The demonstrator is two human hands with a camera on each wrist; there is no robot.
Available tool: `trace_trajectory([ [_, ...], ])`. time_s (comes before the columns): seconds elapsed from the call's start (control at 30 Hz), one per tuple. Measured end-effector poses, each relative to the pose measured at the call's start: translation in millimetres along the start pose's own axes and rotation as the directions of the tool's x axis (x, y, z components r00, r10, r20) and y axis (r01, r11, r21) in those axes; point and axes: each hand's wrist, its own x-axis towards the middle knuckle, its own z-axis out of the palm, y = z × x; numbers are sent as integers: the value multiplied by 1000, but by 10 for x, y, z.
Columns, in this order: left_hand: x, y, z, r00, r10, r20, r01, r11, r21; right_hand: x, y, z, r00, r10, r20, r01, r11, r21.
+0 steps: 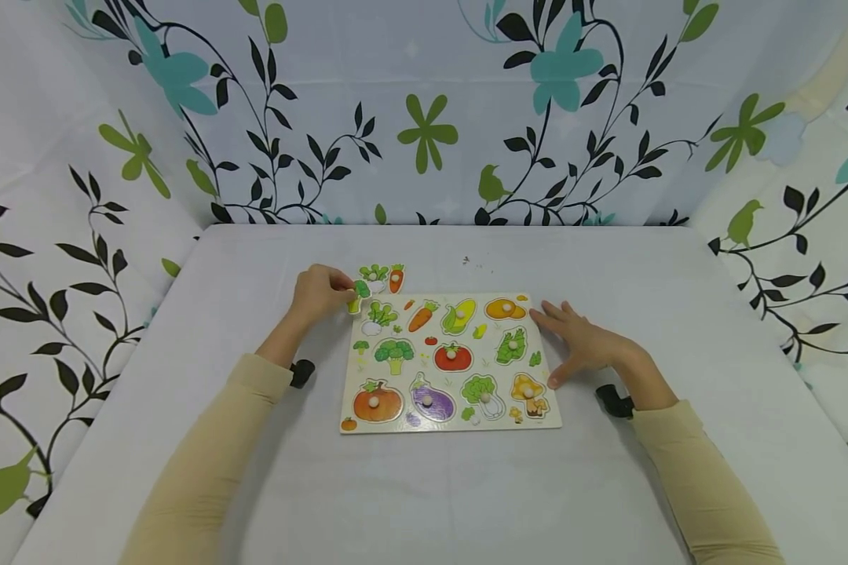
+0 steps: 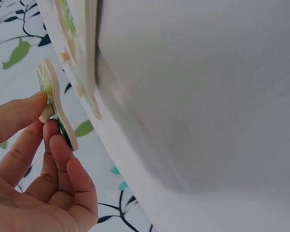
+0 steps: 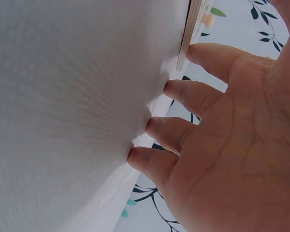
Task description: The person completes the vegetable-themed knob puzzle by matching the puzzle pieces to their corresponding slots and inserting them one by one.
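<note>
My left hand (image 1: pixel 318 294) pinches a wooden broccoli puzzle piece (image 1: pixel 359 295) by its small knob, just beyond the board's far left corner. In the left wrist view, the broccoli piece (image 2: pixel 53 96) is tilted up on edge, with thumb and fingertips at the knob. The vegetable puzzle board (image 1: pixel 413 384) lies flat on the white table. On it, a broccoli picture (image 1: pixel 394 355) shows without a knob. My right hand (image 1: pixel 583 337) spreads at the board's right side, thumb near its edge. In the right wrist view several fingertips (image 3: pixel 135 154) press the cloth.
A loose radish piece (image 1: pixel 374 275) and a carrot piece (image 1: pixel 396 278) lie past the board's far left edge. Knobbed tomato (image 1: pixel 453 357), pumpkin (image 1: pixel 378 402) and eggplant (image 1: pixel 434 402) pieces sit in the board. A patterned curtain (image 1: pixel 367 71) surrounds the table.
</note>
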Motion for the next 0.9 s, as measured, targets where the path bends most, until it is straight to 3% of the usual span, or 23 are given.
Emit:
trace_trajectory([
  [0.23, -218, 122, 80, 996, 63, 66, -64, 998, 10, -1, -9, -6, 1000, 4, 1, -4, 1000, -6],
  [0.5, -481, 262, 272, 979, 143, 146, -150, 988, 35, 16, 13, 7, 1000, 1, 1, -1, 1000, -2],
  [0.7, -580, 286, 370, 961, 198, 193, -210, 977, 39, 13, 24, 10, 1000, -2, 3, 2, 1000, 7],
  [0.9, -621, 307, 438, 956, 191, 222, -205, 978, 42, 8, 22, 9, 1000, 0, 0, 0, 1000, 12],
])
